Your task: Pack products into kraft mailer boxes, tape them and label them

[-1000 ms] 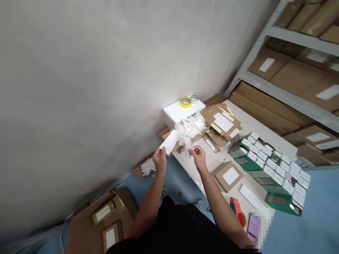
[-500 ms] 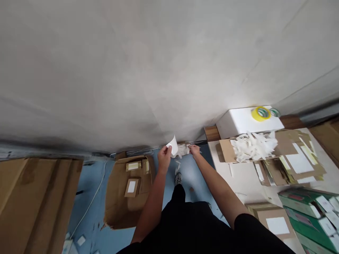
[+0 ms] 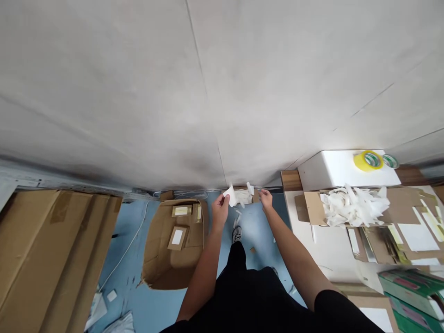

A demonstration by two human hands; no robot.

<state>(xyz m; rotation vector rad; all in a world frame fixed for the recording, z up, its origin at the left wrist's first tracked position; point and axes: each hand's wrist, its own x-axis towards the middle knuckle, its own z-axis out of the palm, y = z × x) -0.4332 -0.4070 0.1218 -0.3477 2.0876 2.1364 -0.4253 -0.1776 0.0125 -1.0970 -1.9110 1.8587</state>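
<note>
My left hand (image 3: 219, 210) is closed on the edge of a white paper sheet (image 3: 229, 196), pinched between thumb and fingers. My right hand (image 3: 266, 199) is held apart to the right, fingertips drawn together; what they hold, if anything, is too small to make out. Between and beyond the hands, white paper scraps (image 3: 243, 197) fill a small cardboard box (image 3: 255, 196) low by the wall. One pale strip (image 3: 250, 188) stands out at the right of those scraps. A few more scraps lie on the floor near my shoe (image 3: 237, 234).
Left of my legs, an open carton (image 3: 161, 259) holds small boxes. Large cartons (image 3: 62, 259) stand farther left. On the right, a white table (image 3: 329, 249) carries a box of paper scraps (image 3: 354, 206), flat cardboard and green boxes (image 3: 412, 300). Yellow tape (image 3: 366, 161) sits on a white box.
My right hand has moved right, away from the sheet and the scraps. My left hand still grips the sheet, which has tilted. The whole view has shifted slightly.
</note>
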